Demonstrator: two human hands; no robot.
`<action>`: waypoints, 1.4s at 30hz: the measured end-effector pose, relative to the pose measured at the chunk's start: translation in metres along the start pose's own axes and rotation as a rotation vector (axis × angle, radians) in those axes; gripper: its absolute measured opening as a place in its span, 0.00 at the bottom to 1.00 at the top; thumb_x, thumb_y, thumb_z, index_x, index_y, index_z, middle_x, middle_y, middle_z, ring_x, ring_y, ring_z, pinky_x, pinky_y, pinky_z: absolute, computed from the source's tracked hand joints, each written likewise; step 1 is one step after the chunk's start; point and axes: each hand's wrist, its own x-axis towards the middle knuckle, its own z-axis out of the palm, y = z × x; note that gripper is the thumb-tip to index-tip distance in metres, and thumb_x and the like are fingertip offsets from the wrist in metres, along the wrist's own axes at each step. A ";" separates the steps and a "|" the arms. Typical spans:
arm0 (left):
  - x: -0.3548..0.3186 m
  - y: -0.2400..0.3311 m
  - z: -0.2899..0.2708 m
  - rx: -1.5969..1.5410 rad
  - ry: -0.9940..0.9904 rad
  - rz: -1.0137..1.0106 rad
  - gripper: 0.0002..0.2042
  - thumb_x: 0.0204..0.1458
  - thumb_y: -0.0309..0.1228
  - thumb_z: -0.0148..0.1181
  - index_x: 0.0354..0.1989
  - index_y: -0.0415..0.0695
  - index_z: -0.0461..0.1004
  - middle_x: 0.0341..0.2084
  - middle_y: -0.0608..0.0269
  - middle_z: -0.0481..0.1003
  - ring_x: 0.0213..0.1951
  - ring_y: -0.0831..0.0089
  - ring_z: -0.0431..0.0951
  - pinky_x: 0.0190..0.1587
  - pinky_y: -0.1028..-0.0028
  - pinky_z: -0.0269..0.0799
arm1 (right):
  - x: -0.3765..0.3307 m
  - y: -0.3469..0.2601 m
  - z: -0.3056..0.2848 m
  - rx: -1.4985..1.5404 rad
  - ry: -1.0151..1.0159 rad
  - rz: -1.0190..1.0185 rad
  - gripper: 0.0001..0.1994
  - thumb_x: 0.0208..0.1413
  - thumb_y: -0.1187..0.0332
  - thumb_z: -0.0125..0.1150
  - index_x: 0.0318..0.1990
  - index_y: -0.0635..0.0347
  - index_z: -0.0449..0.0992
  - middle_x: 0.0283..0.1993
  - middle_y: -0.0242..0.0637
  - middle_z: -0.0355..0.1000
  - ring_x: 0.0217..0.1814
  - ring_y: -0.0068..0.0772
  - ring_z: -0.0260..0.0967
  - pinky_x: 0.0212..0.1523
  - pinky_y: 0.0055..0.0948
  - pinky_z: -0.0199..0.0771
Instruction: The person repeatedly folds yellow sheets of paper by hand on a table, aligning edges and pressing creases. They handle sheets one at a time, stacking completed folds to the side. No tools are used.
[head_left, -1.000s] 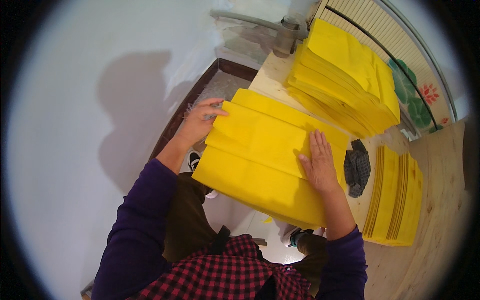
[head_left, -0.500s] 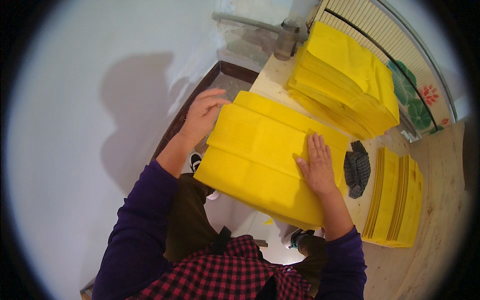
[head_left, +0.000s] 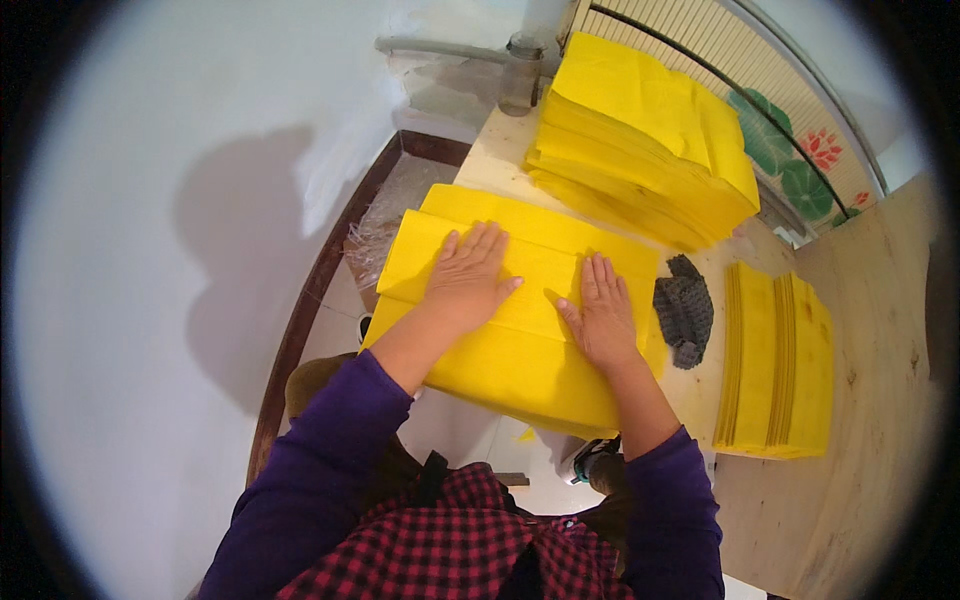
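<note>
Yellow folded sheets (head_left: 500,350), paper or thin cloth, lie in stepped layers at the near edge of the wooden table (head_left: 500,155). My left hand (head_left: 468,275) rests flat on the left part of the top layer, fingers together and thumb out to the side. On the right part lies my right hand (head_left: 602,315), also flat, with its fingers stretched away from me. Neither hand grips anything. The sheets' front edge hangs over the table edge toward my lap.
A tall stack of yellow sheets (head_left: 640,130) stands behind. At right are upright folded yellow bundles (head_left: 778,365) beside a wooden panel (head_left: 860,330). A dark grey knitted cloth (head_left: 685,310) lies between. A clear jar (head_left: 521,75) stands at the far left corner.
My left hand has come from beyond the sheets' left edge down onto their top. My right hand stays flat on them. The whole view has shifted slightly.
</note>
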 end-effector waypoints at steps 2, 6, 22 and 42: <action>-0.003 -0.006 -0.003 0.017 0.002 -0.059 0.33 0.61 0.51 0.41 0.70 0.44 0.49 0.71 0.59 0.46 0.72 0.67 0.41 0.71 0.60 0.32 | -0.003 0.004 -0.003 0.016 -0.070 0.094 0.39 0.61 0.45 0.45 0.68 0.68 0.49 0.74 0.49 0.43 0.76 0.47 0.37 0.73 0.44 0.36; -0.009 -0.010 -0.008 0.012 -0.005 -0.147 0.34 0.60 0.52 0.41 0.70 0.44 0.48 0.71 0.59 0.45 0.72 0.67 0.41 0.71 0.58 0.32 | -0.013 0.010 -0.014 -0.044 -0.120 0.220 0.39 0.61 0.45 0.45 0.69 0.68 0.48 0.74 0.51 0.41 0.77 0.47 0.34 0.73 0.43 0.33; -0.010 -0.012 -0.002 0.126 0.003 -0.136 0.34 0.58 0.48 0.45 0.70 0.44 0.49 0.71 0.59 0.46 0.72 0.66 0.42 0.70 0.55 0.31 | 0.041 -0.097 0.015 0.130 -0.077 0.187 0.39 0.63 0.41 0.36 0.68 0.70 0.49 0.74 0.51 0.42 0.78 0.44 0.34 0.74 0.41 0.31; -0.024 -0.060 -0.025 -0.012 -0.040 -0.444 0.34 0.62 0.52 0.37 0.70 0.42 0.45 0.71 0.60 0.45 0.72 0.65 0.40 0.70 0.53 0.33 | -0.006 0.002 -0.010 0.007 -0.117 0.583 0.41 0.62 0.40 0.34 0.70 0.66 0.43 0.75 0.50 0.36 0.78 0.43 0.28 0.74 0.45 0.28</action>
